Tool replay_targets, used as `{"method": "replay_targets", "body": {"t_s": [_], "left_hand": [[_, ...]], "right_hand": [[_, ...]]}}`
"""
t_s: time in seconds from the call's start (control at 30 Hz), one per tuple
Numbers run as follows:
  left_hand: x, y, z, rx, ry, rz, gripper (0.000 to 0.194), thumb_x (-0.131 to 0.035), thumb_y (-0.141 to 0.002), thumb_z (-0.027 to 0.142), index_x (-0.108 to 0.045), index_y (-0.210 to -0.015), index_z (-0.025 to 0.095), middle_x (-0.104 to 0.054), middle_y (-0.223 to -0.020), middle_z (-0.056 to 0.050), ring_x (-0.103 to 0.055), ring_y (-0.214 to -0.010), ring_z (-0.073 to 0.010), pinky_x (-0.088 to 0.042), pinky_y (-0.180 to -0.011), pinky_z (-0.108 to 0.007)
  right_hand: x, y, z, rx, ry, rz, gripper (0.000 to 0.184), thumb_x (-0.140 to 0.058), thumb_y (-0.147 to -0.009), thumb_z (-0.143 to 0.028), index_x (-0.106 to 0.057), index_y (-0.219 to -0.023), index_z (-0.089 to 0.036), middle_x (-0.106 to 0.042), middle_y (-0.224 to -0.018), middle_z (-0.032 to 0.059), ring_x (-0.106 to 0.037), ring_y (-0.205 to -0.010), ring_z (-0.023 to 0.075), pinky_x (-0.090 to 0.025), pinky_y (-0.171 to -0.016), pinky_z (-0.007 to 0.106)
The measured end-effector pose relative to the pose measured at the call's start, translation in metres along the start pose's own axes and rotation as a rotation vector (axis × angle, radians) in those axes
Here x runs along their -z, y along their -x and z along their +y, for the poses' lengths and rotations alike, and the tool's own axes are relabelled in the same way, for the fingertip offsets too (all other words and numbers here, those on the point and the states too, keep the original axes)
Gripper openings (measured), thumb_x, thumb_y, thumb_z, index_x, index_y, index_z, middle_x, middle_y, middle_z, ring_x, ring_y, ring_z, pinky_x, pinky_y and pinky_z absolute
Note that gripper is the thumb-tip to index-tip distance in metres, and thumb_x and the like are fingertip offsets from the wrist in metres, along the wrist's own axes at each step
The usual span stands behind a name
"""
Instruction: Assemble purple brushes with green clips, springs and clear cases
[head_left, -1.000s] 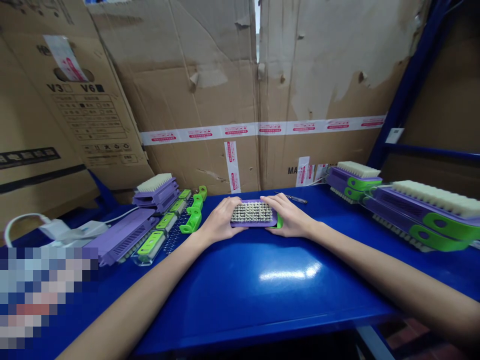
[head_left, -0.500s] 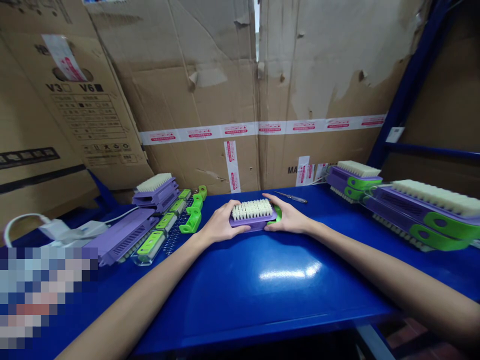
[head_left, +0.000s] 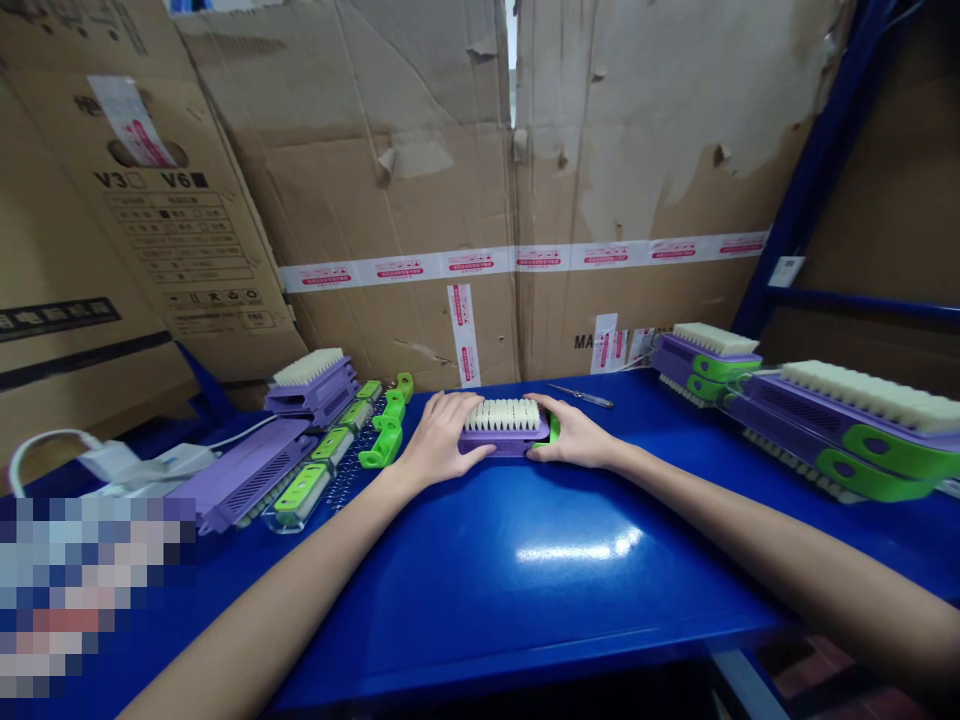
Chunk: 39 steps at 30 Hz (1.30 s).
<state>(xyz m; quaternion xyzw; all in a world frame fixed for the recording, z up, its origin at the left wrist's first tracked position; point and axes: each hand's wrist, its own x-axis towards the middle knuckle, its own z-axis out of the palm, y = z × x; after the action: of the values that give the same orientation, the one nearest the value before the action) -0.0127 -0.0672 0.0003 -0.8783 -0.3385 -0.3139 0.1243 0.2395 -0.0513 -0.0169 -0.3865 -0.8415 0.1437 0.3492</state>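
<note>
A purple brush block [head_left: 504, 438] with pale bristles pointing up rests on the blue tabletop, held at both ends. My left hand [head_left: 441, 440] wraps round its left end, thumb along the near side and fingers over the far edge. At the other end my right hand [head_left: 576, 434] grips the block and a green end piece [head_left: 555, 428], with a dark gap showing beside that piece. The fingertips behind the block are partly hidden. Just beyond my right hand lies a thin screwdriver [head_left: 581, 395] with a clear handle.
To the left stand purple brush blocks [head_left: 311, 385], green-topped parts [head_left: 300, 490] in a clear tray, loose green end pieces [head_left: 384, 445], small springs [head_left: 352, 465] and a white power strip [head_left: 142, 460]. Assembled double-sided brushes [head_left: 862, 420] stand at right. Cardboard [head_left: 397, 200] walls the back.
My left hand has shifted slightly, its fingers now lying further over the block's end and top edge. The block sits a little flatter and lower; my right hand keeps its hold.
</note>
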Motion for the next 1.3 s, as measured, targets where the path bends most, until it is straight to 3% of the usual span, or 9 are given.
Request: {"method": "replay_targets", "body": {"t_s": [0.17, 0.4, 0.6, 0.8, 0.93, 1.13, 1.3], "left_hand": [[-0.002, -0.009, 0.011, -0.111, -0.213, 0.003, 0.064, -0.062, -0.074, 0.05, -0.045, -0.125, 0.016, -0.052, -0.127, -0.019, -0.045, -0.121, -0.034, -0.024, -0.106, -0.057], [-0.006, -0.037, 0.014, -0.109, -0.211, -0.132, 0.084, -0.064, -0.062, 0.069, -0.046, -0.124, 0.015, -0.055, -0.123, -0.018, -0.046, -0.12, -0.0348, -0.021, -0.107, -0.056], [-0.011, -0.053, 0.011, 0.072, -0.134, -0.285, 0.083, -0.06, -0.058, 0.076, -0.052, -0.116, 0.017, -0.063, -0.107, -0.014, -0.06, -0.099, -0.0321, -0.044, -0.085, -0.043], [-0.011, -0.058, 0.017, 0.138, -0.18, -0.315, 0.083, -0.06, -0.053, 0.08, -0.056, -0.106, 0.016, -0.062, -0.105, -0.015, -0.06, -0.096, -0.0341, -0.046, -0.081, -0.043], [-0.008, -0.06, 0.019, 0.178, -0.188, -0.352, 0.076, -0.06, -0.055, 0.078, -0.057, -0.097, 0.014, -0.063, -0.099, -0.016, -0.062, -0.092, -0.034, -0.048, -0.076, -0.042], [-0.011, -0.055, 0.015, 0.159, -0.145, -0.3, 0.066, -0.064, -0.058, 0.07, -0.055, -0.096, 0.017, -0.065, -0.094, -0.012, -0.063, -0.087, -0.0316, -0.047, -0.072, -0.039], [-0.013, -0.044, 0.013, 0.044, -0.131, -0.113, 0.063, -0.067, -0.058, 0.065, -0.055, -0.097, 0.017, -0.063, -0.09, -0.009, -0.06, -0.086, -0.0279, -0.046, -0.075, -0.039]], "right_hand": [[-0.004, -0.003, 0.001, -0.023, 0.076, 0.012, 0.088, -0.076, -0.058, -0.037, -0.041, -0.136, -0.013, -0.052, -0.131, 0.016, -0.051, -0.116, 0.0304, -0.04, -0.099, 0.046], [-0.008, -0.006, 0.002, -0.03, 0.106, 0.012, 0.09, -0.074, -0.059, -0.039, -0.038, -0.138, -0.015, -0.052, -0.13, 0.0168, -0.051, -0.117, 0.0316, -0.041, -0.096, 0.047], [-0.008, -0.006, 0.004, -0.009, 0.161, -0.03, 0.097, -0.071, -0.063, -0.045, -0.025, -0.143, -0.014, -0.043, -0.136, 0.0222, -0.043, -0.123, 0.0362, -0.037, -0.096, 0.054], [-0.005, -0.004, -0.001, -0.03, 0.224, -0.09, 0.096, -0.066, -0.068, -0.041, -0.016, -0.146, -0.014, -0.038, -0.139, 0.0239, -0.038, -0.126, 0.0388, -0.035, -0.096, 0.059], [-0.005, -0.003, 0.001, -0.042, 0.171, -0.059, 0.1, -0.069, -0.067, -0.044, -0.016, -0.146, -0.012, -0.038, -0.139, 0.0243, -0.037, -0.128, 0.0369, -0.034, -0.099, 0.056], [-0.006, -0.002, 0.006, -0.013, 0.073, -0.004, 0.104, -0.075, -0.063, -0.046, -0.019, -0.145, -0.014, -0.041, -0.138, 0.0211, -0.042, -0.125, 0.0326, -0.035, -0.102, 0.049], [-0.002, -0.001, 0.002, 0.146, 0.147, 0.039, 0.104, -0.077, -0.061, -0.047, -0.023, -0.144, -0.016, -0.047, -0.131, 0.019, -0.048, -0.116, 0.0333, -0.039, -0.096, 0.052]]}}
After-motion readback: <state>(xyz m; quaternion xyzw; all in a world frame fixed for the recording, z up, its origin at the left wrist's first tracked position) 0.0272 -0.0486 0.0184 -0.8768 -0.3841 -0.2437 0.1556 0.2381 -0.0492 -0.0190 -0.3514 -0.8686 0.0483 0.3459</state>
